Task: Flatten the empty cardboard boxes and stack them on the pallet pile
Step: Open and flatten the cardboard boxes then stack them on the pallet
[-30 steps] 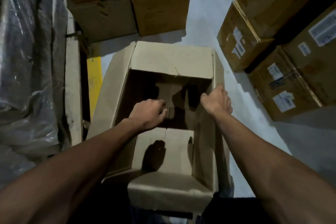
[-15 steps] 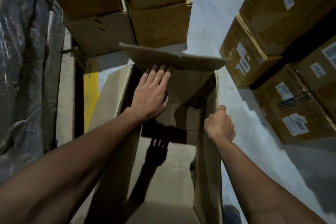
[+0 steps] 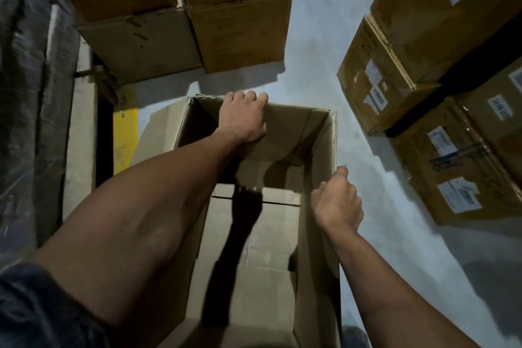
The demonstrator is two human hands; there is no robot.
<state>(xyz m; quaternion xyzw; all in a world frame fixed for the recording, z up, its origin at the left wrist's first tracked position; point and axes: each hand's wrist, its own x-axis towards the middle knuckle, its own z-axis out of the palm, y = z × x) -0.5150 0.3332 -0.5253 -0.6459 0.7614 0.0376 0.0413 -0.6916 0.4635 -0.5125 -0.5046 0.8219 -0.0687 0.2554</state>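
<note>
An empty brown cardboard box (image 3: 271, 234) stands open on the grey floor right in front of me, with its bottom flaps visible inside. My left hand (image 3: 244, 117) reaches across the opening and hooks its fingers over the top edge of the far wall. My right hand (image 3: 336, 202) grips the upper edge of the right wall, fingers curled around it. A left flap of the box hangs outward.
Stacked sealed cartons (image 3: 180, 14) stand just beyond the box, and more labelled cartons (image 3: 440, 87) rise at the right. A plastic-wrapped load (image 3: 31, 93) and a pale post (image 3: 80, 144) line the left. Grey floor (image 3: 316, 51) runs between the stacks.
The far flap, raised half a second ago, is folded down out of sight. My left hand has moved forward onto the far wall's edge. My right hand stays on the right wall.
</note>
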